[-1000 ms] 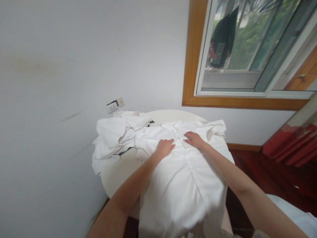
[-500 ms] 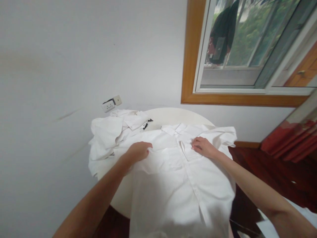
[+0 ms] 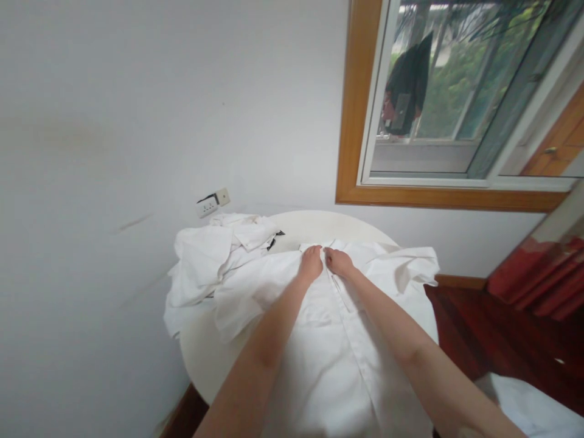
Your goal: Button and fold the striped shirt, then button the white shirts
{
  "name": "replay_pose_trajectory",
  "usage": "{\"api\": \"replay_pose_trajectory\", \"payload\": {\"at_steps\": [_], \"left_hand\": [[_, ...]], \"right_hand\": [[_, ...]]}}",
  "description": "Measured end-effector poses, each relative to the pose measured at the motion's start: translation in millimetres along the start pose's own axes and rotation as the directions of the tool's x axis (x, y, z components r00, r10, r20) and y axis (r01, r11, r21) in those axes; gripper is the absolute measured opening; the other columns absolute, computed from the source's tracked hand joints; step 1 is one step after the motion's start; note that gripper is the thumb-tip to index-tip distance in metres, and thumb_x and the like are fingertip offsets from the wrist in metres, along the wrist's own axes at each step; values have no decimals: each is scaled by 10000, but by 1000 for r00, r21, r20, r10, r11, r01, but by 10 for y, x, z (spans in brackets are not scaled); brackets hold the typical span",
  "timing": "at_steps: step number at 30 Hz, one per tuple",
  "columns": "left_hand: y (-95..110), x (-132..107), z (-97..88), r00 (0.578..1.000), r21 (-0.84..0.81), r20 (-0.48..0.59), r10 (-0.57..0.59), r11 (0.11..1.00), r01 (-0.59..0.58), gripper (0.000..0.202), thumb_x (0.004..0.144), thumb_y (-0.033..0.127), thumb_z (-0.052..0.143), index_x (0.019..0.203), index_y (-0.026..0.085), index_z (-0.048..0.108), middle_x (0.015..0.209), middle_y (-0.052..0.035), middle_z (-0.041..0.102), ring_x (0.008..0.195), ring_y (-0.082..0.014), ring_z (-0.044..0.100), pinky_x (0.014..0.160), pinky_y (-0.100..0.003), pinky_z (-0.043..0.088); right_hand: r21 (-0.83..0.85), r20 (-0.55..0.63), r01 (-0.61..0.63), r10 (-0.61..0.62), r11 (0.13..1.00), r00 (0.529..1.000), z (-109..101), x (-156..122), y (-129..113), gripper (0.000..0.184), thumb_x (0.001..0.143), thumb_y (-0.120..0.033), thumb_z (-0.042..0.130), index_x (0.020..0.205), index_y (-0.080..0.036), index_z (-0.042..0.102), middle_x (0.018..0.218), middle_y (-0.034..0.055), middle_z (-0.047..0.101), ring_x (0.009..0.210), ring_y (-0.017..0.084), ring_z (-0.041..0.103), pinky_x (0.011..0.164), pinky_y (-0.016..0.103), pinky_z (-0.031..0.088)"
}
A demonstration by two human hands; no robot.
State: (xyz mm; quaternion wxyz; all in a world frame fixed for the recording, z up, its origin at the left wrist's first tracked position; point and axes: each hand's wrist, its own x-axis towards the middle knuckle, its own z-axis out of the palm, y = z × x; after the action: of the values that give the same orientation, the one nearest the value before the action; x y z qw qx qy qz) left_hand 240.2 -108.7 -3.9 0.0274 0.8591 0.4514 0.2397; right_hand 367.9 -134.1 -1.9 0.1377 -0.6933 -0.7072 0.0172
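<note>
A white shirt (image 3: 328, 347) lies spread front side up over a round white table (image 3: 205, 359), its collar toward the wall and its lower part toward me. At the collar, my left hand (image 3: 312, 263) is closed on the cloth just left of the front placket. Right beside it my right hand (image 3: 339, 261) pinches the other side of the placket near the neck. The fingertips of both hands nearly meet, and they partly hide the collar. One short sleeve (image 3: 415, 264) reaches the table's right edge.
A heap of white clothes (image 3: 205, 255) with black tags sits at the table's left, against the wall. Above it is a wall socket (image 3: 207, 205). A wood-framed window (image 3: 360, 194) is at back right, near a red curtain (image 3: 538, 274). Something white (image 3: 533, 401) lies low at right.
Both hands have moved to the collar and come together, the left from the shirt's left side and the right from the right chest. The left sleeve now lies spread out on the table.
</note>
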Motion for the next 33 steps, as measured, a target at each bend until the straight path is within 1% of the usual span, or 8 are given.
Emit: {"api": "replay_pose_trajectory", "payload": {"at_steps": [3,7,12,17,21,26,30,33], "left_hand": [[-197,-21,163,999,-57,-13,43,997,-44,524,799,77,413,1317,157,410,1312,-117,508,1259,-202,414,1074,-412,327],[-282,-2,253,998,-93,-12,60,994,-61,552,808,93,428,1350,190,383,1327,-91,510,1278,-197,391,1078,-410,323],[-279,42,234,996,-120,-52,70,990,-76,404,853,163,444,1253,195,496,1137,-66,618,1114,-191,495,1014,-370,364],[-313,76,246,996,-101,10,90,991,-89,322,935,243,338,1158,220,570,1052,-53,635,1020,-184,532,952,-370,385],[-353,101,268,993,-97,27,113,989,-110,342,945,222,302,1161,212,568,1052,-58,637,1008,-174,540,927,-350,396],[-388,97,225,983,-101,30,183,979,-179,299,935,261,363,1138,204,575,1044,-55,645,983,-182,547,922,-338,400],[-381,75,157,969,-113,9,249,963,-246,283,933,266,377,1139,200,560,1063,-56,647,988,-189,553,913,-333,406],[-358,63,115,969,-110,12,246,964,-243,254,934,279,382,1088,202,568,987,-49,661,915,-187,581,851,-312,428]], "right_hand": [[-7,-52,-2,2,1000,999,89,-15,27,345,932,-219,339,1217,-183,530,1041,135,664,978,225,623,816,303,438],[52,-145,-5,13,999,989,186,-11,94,297,938,-219,337,1132,-191,561,1000,111,669,939,205,623,801,281,437],[235,-236,67,-10,970,972,234,-11,182,256,915,-227,362,1075,-213,562,986,73,667,918,193,608,790,268,440],[397,-288,141,-23,907,957,248,0,230,242,889,-209,359,1011,-202,567,975,73,656,926,191,587,830,283,438],[440,-296,108,30,891,955,281,25,232,219,885,-222,359,968,-205,562,942,75,648,902,198,582,825,297,438],[468,-301,87,66,879,951,300,39,225,201,887,-240,353,928,-192,544,908,77,635,873,195,574,801,286,428],[520,-320,124,58,845,946,286,20,217,186,877,-248,369,902,-194,545,857,58,627,807,180,563,762,269,416],[566,-325,169,30,807,945,272,0,215,194,877,-259,374,898,-189,554,801,38,619,734,165,547,703,253,406]]}}
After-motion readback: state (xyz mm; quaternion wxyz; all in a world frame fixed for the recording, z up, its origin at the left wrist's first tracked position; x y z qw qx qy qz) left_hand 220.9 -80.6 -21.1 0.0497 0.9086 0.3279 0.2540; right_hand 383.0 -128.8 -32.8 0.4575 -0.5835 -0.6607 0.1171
